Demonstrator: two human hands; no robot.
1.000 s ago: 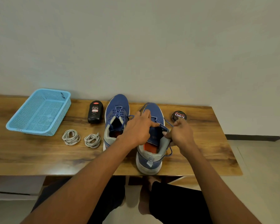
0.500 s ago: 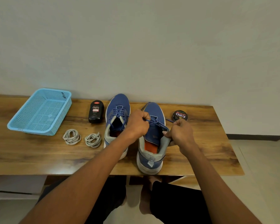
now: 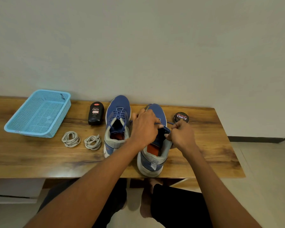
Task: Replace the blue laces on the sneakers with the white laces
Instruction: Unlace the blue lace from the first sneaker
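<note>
On the far left of the brown wooden table (image 3: 31,158) I saw a light blue perforated plastic basket (image 3: 38,113), tipped so its open side faced me. Just right of it, nearer the front edge, lay two coiled bundles of white laces (image 3: 71,139) (image 3: 92,142), side by side but apart. Behind them stood a black polish bottle with a Cherry label (image 3: 95,113). Next came the left blue mesh sneaker with a white sole (image 3: 117,124), toe toward the wall, its blue laces (image 3: 118,113) threaded through the eyelets. Beside it sat the right blue sneaker (image 3: 152,155), heel at the table's front edge, orange insole showing. My left hand (image 3: 144,127) reached over that shoe's tongue, fingers curled, its grip pinched on a strand of the shoe's blue lace (image 3: 162,126). My right hand (image 3: 182,135) sat at the shoe's right collar, fingers curled, its grip also pinching that blue lace, a loose end of which trailed off past the shoe. Behind the right hand, near the wall, lay a round black Cherry polish tin (image 3: 181,117).
</note>
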